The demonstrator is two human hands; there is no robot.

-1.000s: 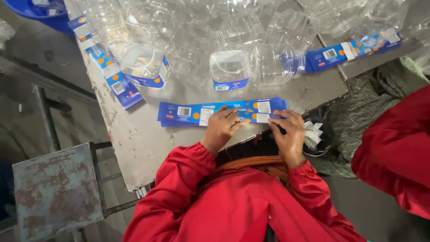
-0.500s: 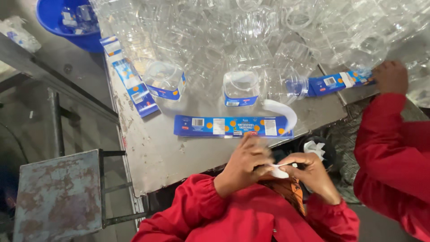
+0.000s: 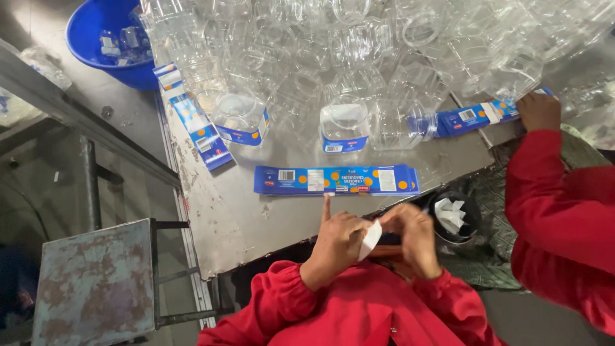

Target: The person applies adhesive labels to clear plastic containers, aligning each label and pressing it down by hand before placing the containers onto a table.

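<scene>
Both hands together at the tabletop (image 3: 256, 224) near edge: left hand (image 3: 339, 240) and right hand (image 3: 416, 237) pinch a white backing strip (image 3: 370, 238), peeling; blue label stack (image 3: 336, 180) just beyond.

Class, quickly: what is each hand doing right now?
Left hand: pinching a white paper strip, index finger raised.
Right hand: curled beside the strip; grip cannot be told.

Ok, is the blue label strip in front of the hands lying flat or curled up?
Flat. The blue label strip lies spread along the metal table, both ends down; neither hand touches it.
</scene>
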